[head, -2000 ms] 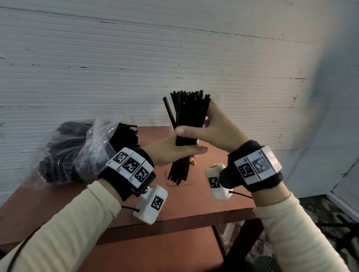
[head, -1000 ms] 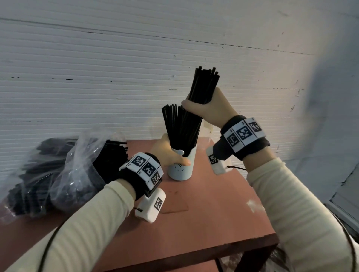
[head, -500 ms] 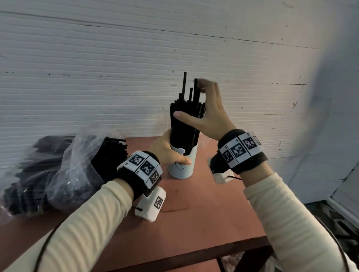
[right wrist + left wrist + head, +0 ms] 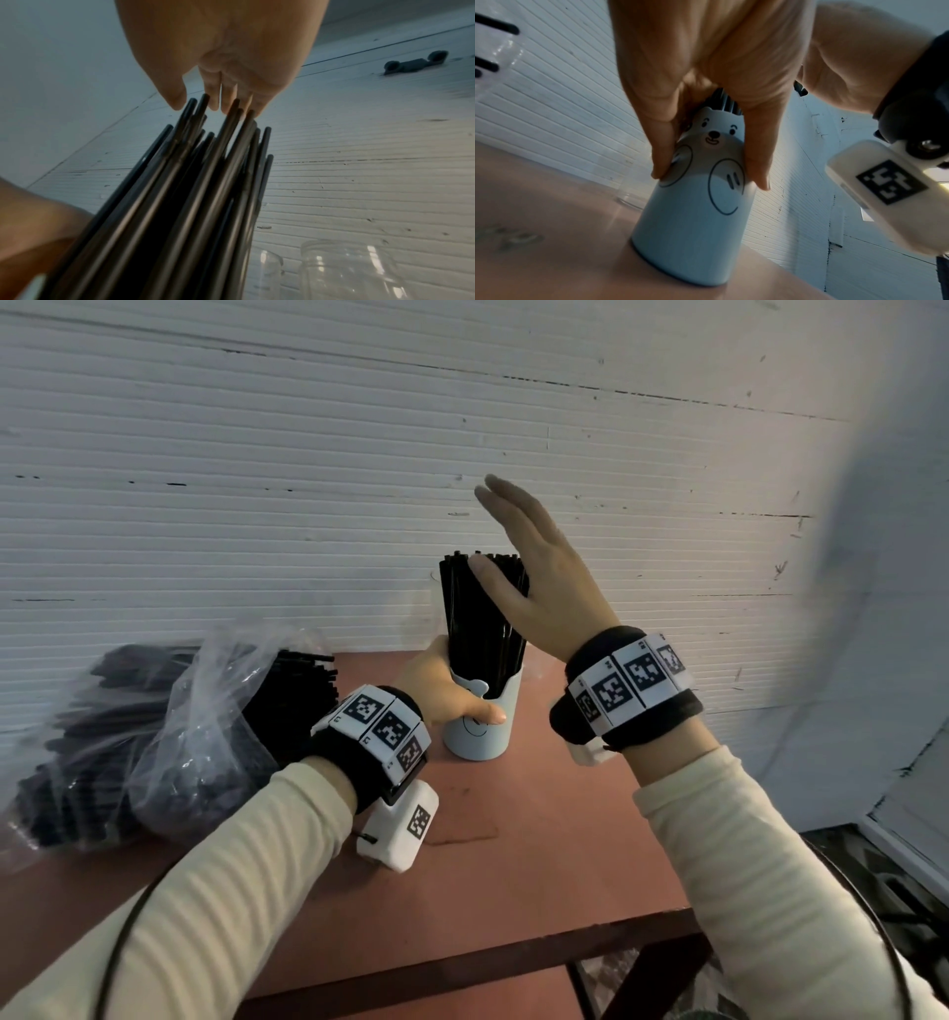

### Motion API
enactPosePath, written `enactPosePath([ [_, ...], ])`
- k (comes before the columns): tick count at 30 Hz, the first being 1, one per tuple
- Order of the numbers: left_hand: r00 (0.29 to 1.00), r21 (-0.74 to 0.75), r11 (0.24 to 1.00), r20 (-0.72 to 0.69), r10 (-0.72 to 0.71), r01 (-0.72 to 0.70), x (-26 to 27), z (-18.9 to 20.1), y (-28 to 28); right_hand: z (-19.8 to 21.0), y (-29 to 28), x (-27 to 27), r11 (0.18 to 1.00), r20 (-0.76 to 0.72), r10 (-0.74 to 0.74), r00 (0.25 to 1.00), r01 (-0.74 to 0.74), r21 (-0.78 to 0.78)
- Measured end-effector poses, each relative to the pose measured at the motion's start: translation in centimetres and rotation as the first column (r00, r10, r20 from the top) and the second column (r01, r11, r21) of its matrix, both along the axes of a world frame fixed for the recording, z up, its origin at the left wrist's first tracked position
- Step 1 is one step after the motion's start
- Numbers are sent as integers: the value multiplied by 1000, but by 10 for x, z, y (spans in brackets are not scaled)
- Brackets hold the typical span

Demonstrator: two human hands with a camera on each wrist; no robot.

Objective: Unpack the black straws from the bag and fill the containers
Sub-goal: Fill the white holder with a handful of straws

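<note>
A: What fills the scene, starting with the biggest thing?

B: A reddish-brown table (image 4: 539,860) stands against a white ribbed wall. On its left lies a clear plastic bag (image 4: 169,726), heaped with black straws and open toward the middle.

A: And the container?

B: A pale blue bear-face cup (image 4: 480,731) stands upright near the back of the table, packed with a tall bundle of black straws (image 4: 480,618). Behind it, seen from the right wrist, stands a clear glass jar (image 4: 352,270) with no straws in it.

A: What are the hands doing?

B: The person's left hand (image 4: 447,693) wraps the cup near its rim, thumb in front, a firm grip on the cup. The right hand (image 4: 544,588) is flat and wide, holding nothing, its fingers (image 4: 226,95) just above the straw tips.

A: What could go wrong?

B: The straws stand far taller than the cup, so the load looks top-heavy; a hard pat or a loosened left hand could probably tip it over. Uneven tips may buckle or splay out over the rim. The jar just behind could be knocked too. The bag's open mouth may spill straws.
</note>
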State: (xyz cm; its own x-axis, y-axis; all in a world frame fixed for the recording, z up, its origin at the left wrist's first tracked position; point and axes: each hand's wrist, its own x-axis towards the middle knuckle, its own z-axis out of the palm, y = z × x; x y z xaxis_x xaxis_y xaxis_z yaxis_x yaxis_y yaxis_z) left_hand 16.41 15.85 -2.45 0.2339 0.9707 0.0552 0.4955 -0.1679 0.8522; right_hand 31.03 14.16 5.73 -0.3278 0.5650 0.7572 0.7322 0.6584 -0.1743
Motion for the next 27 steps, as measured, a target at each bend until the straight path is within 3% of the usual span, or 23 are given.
enactPosePath([
  [3,1000,-20,1000,0,0,0,0,1,-1,4,-2,-2,991,91,-38,995,49,-125],
  [7,1000,-62,998,-25,-8,6,3,5,-6,6,-10,-3,991,81,-62,995,71,-117],
  [12,1000,-83,997,-3,10,-10,-1,7,-15,7,-26,-9,997,-106,74,992,-69,45],
  [16,992,43,991,-9,125,-124,-19,15,-32,0,-43,-27,986,-270,164,949,-151,70],
  [18,982,128,975,63,175,-182,-35,24,-43,-7,-48,-40,979,-330,188,925,-204,-15],
  [20,962,208,943,137,235,-260,-55,31,-53,-15,-51,-53,943,-362,184,914,-268,-196],
  [24,919,406,825,138,369,-392,-98,45,-70,-33,-46,-80,759,-144,180,973,-231,-609],
  [27,881,440,777,78,467,-451,-134,45,-72,-51,-36,-105,691,-49,228,972,-197,-696],
])
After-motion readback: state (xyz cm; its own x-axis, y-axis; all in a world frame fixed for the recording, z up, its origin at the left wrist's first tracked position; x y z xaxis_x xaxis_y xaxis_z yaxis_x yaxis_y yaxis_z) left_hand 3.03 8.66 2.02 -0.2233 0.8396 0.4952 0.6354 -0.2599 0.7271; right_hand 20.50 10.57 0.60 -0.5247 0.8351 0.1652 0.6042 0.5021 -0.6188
